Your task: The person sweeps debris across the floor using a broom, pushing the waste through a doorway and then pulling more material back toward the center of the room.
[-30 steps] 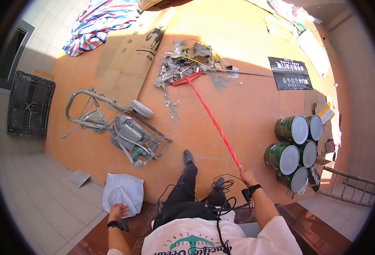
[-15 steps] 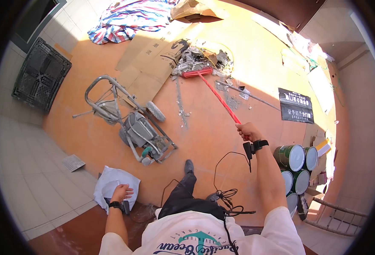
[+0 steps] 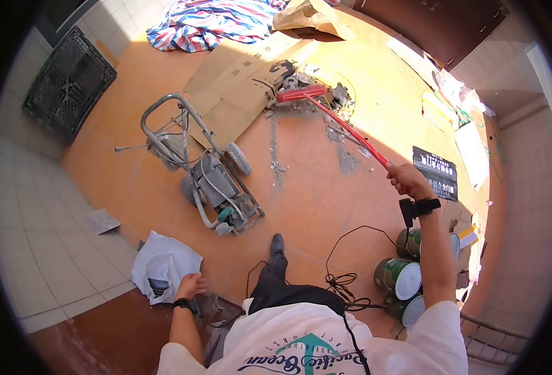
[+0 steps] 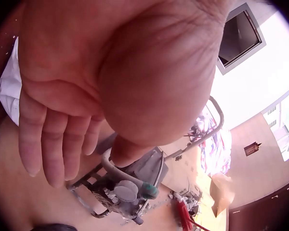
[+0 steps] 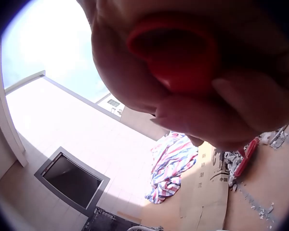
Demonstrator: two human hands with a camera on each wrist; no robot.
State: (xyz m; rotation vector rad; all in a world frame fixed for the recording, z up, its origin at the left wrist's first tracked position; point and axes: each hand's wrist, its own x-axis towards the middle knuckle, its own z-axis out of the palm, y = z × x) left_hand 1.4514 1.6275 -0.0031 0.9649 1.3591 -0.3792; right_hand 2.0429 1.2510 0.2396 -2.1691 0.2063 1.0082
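My right hand [image 3: 410,181] grips the end of a broom's red handle [image 3: 354,132], arm stretched forward to the right. In the right wrist view the fingers [image 5: 197,118] curl round the red handle end [image 5: 183,62]. The red broom head [image 3: 302,94] is at the near side of a heap of grey rubble and scraps [image 3: 341,100], overlapping it in the head view. My left hand [image 3: 191,285] holds nothing and hangs beside a white sack [image 3: 157,250]; its fingers [image 4: 53,139] are extended in the left wrist view.
A dusty wheeled machine [image 3: 210,178] stands left of centre. Flattened cardboard [image 3: 232,115] lies beside the heap, a striped tarp [image 3: 207,28] behind. Green buckets [image 3: 391,275] stand under my right arm. A black cable [image 3: 341,281] coils near my feet; a black crate [image 3: 69,84] leans at the left.
My right hand has moved forward and to the right with the broom, and the broom head has gone farther over the heap. My left hand has shifted right, off the white sack.
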